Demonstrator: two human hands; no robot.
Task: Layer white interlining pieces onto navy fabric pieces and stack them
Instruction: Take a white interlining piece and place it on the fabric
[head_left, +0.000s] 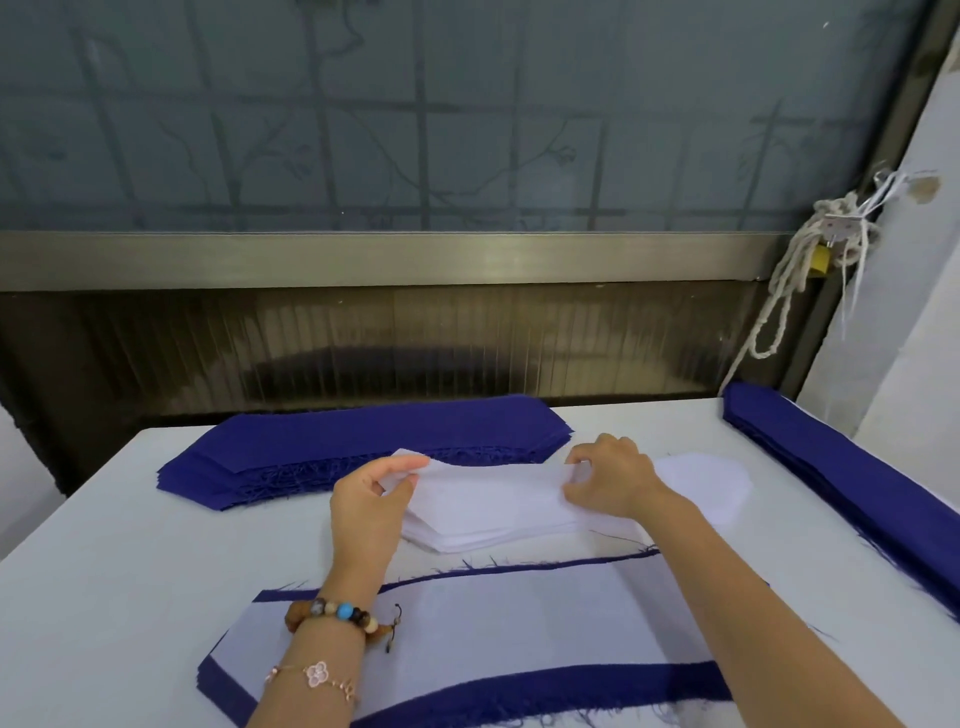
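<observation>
White interlining already lies on a navy piece (519, 691) nearest the person, at the front edge of the bench (104, 571); that layered pair runs left to right, with navy showing as a border along its near and far sides and at its angled left end. Just beyond it, in the middle of the bench, sits the white stack (498, 519), also with its long axis left to right and pointed ends aimed out to each side. Both hands are on its top sheet: the left hand (369, 504) has thumb and fingers (402, 486) pinched on the raised left end, and the right hand (613, 483) has its fingers (576, 460) curled together over the sheet further right, seemingly clamped on its far edge. The step in hand looks like peeling one white sheet off the stack. The next move would call for taking only a single layer, then matching its pointed ends to a navy piece and keeping it centred. Farther back lies the navy stack (363, 447), lengthwise left to right and touching the far left edge of the white stack, and another navy pile (857, 478) runs along the right edge of the bench.
</observation>
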